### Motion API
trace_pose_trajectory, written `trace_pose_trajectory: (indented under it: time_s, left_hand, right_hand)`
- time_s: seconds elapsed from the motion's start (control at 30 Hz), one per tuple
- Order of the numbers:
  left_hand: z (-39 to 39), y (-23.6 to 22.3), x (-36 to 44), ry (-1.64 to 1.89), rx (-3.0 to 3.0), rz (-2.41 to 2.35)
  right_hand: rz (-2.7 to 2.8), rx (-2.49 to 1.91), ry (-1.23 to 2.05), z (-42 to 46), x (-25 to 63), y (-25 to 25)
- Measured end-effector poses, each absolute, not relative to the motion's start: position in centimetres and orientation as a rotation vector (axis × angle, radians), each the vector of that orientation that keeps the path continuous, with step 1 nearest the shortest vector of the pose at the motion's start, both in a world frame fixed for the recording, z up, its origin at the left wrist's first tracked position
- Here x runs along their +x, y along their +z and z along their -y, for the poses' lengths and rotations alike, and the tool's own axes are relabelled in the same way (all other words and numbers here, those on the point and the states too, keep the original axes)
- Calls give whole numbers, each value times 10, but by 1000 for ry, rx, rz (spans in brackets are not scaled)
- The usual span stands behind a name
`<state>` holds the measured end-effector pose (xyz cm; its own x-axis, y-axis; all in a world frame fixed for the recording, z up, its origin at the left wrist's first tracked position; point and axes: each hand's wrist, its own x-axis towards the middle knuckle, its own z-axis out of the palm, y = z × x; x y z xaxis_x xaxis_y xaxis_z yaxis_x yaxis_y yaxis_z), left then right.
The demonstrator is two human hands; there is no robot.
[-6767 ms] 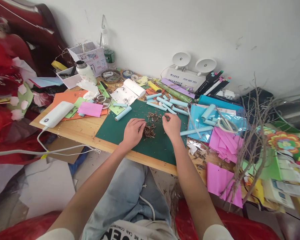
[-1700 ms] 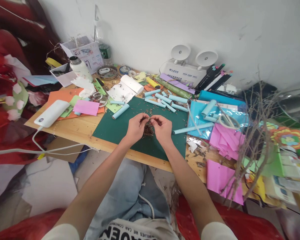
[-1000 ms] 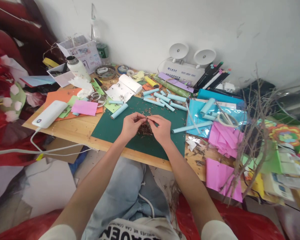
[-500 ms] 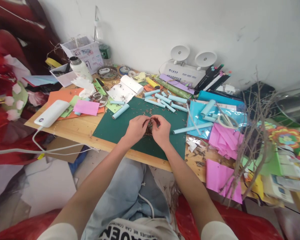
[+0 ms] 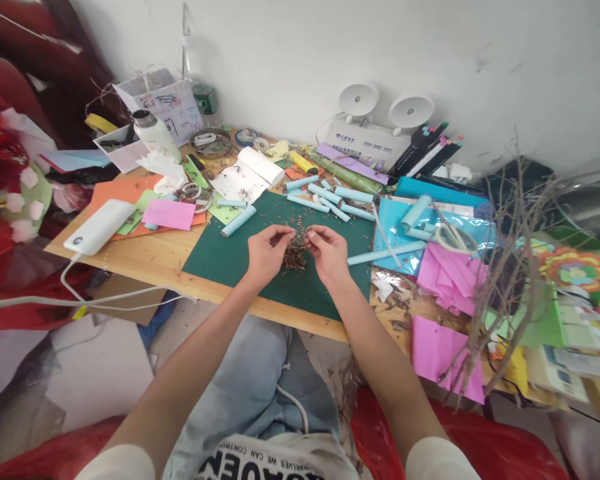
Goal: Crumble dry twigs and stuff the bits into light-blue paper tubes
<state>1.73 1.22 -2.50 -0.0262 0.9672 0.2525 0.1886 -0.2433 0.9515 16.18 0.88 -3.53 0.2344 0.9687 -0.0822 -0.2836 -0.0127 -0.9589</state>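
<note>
Over the dark green mat (image 5: pixel 220 253), both my hands are held a little apart above a small heap of dry brown shreds (image 5: pixel 295 257). My left hand (image 5: pixel 269 253) is closed in a pinch at the heap's left; whatever lies between its fingertips is too small to make out. On the right side, my right hand (image 5: pixel 329 255) also has thumb and forefinger pressed together, with any bit between them too tiny to name. Loose brown crumbs are scattered on the mat beyond my fingers. Several light blue paper tubes (image 5: pixel 354 195) lie behind the hands.
A white power bank (image 5: pixel 99 227) with a cable lies at the left. Behind are a white bottle (image 5: pixel 156 137) and a white router-like box (image 5: pixel 367 148) against the wall. At right are scissors (image 5: pixel 455 237), pink paper (image 5: pixel 447 353) and dry twigs (image 5: pixel 523 267) jutting past the table edge.
My hands have moved apart from nearly touching, the left one leftward and the right one slightly rightward. More of the brown heap shows between them. The view has shifted slightly.
</note>
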Motion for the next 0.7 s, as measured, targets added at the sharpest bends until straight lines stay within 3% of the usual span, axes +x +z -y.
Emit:
trace_pose_trajectory:
  time_s: [0.37,0.7]
  left_hand:
    - [-26,-22,10,1156,1007,-1086]
    - [-30,-12,3,1011,925,-991]
  right_hand:
    - [1453,-1318,644,4,160,-23]
    - [1571,-1213,642,3,161,-22]
